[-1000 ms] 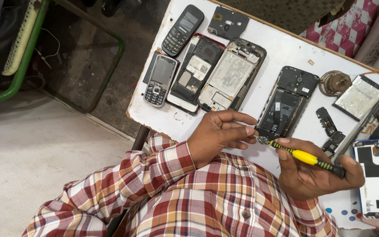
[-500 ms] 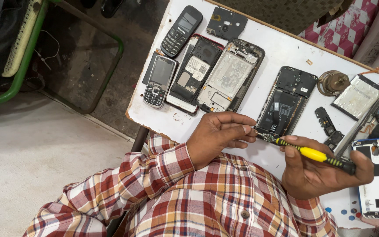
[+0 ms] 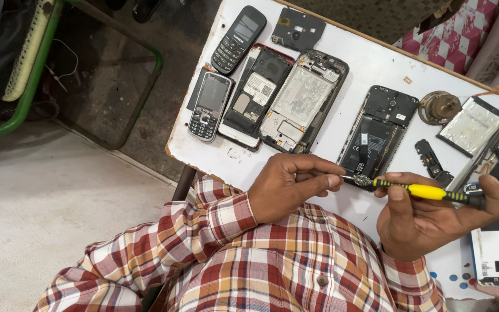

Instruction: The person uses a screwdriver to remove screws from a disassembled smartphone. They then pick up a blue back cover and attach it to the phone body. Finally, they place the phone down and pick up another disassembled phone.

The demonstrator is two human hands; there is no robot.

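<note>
Barely shifted since before, the right hand [image 3: 434,222] grips a screwdriver [image 3: 428,192] whose tip sits at the opened phone [image 3: 376,136] bottom edge on the table [image 3: 353,69], the left hand [image 3: 287,188] pinching there; a slip could gouge the board.

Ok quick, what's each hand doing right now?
Left hand: fingers pinched at the bottom edge of the opened black phone.
Right hand: closed around the yellow screwdriver.

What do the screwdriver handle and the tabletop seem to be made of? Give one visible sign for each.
Screwdriver handle: probably plastic, smooth bright yellow with black ends.
Tabletop: likely white laminate over board; the near edge is chipped, showing a brownish core.
</note>
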